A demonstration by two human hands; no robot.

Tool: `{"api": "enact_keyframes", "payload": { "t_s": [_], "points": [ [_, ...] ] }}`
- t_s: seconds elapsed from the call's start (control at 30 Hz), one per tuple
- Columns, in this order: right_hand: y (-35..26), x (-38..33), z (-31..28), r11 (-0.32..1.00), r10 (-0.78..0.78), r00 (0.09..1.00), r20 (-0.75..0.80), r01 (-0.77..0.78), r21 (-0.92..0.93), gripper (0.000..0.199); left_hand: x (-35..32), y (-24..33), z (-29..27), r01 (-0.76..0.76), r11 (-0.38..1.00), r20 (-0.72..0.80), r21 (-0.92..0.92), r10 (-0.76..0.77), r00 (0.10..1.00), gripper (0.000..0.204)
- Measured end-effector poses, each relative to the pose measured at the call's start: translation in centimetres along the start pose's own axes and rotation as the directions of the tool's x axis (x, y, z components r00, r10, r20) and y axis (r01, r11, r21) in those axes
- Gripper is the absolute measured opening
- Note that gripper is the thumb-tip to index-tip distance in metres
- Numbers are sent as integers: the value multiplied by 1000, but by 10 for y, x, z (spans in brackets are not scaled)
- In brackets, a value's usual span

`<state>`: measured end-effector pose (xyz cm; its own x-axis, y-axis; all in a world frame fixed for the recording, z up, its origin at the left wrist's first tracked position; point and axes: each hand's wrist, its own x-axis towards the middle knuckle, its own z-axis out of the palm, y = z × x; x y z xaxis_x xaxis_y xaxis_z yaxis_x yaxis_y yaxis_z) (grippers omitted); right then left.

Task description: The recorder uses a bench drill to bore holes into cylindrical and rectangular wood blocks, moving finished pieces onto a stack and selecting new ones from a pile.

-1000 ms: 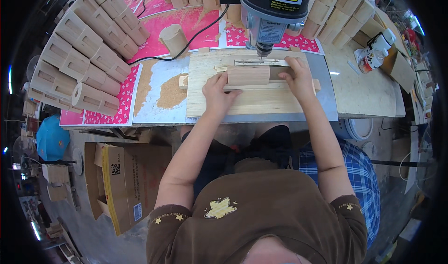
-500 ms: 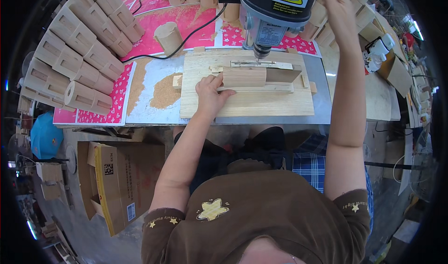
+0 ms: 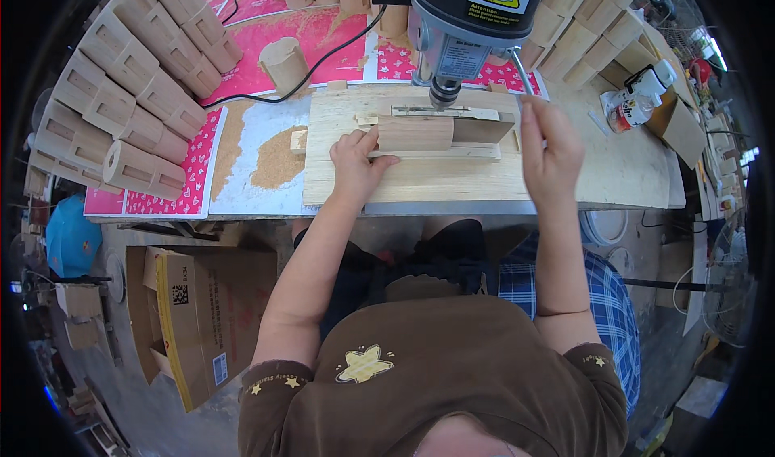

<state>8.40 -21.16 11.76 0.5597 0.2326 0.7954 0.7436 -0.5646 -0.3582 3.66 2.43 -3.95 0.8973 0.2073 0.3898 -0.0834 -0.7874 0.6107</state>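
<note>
A pale wooden block [image 3: 415,134] lies lengthwise in a wooden jig [image 3: 452,184] on the bench. My left hand [image 3: 355,164] grips the block's left end, thumb along its near side. Beyond the block, the chuck [image 3: 445,92] of a drill press [image 3: 468,13] sits low over the jig's back strip; the bit's tip cannot be made out. My right hand [image 3: 554,146] is closed around the end of the press's metal feed lever [image 3: 523,71], right of the jig. A flat greyish plate [image 3: 484,129] stands in the jig against the block's right end.
Rows of slotted wooden blocks [image 3: 121,85] are stacked at left, with more at the back right [image 3: 589,21]. One round block [image 3: 284,65] stands alone behind a black cable [image 3: 327,57]. Sawdust [image 3: 278,158] covers part of the bench. A cardboard box [image 3: 210,312] sits below left.
My right hand has come down toward me from high beside the press, bringing the feed lever with it. The chuck is lower. My left hand stays on the block.
</note>
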Motion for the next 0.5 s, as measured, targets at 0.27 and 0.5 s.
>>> {"api": "enact_keyframes", "payload": {
  "t_s": [0.27, 0.5],
  "points": [
    [38, -36, 43, 996, -86, 995, -56, 85, -13, 11, -1, 0, 1, -12, 1000, -21, 5, 12, 1000, 59],
    [4, 59, -3, 999, 14, 997, -72, -10, 50, 17, -3, 5, 2, 17, 998, -19, 68, -16, 1000, 59]
  ]
}}
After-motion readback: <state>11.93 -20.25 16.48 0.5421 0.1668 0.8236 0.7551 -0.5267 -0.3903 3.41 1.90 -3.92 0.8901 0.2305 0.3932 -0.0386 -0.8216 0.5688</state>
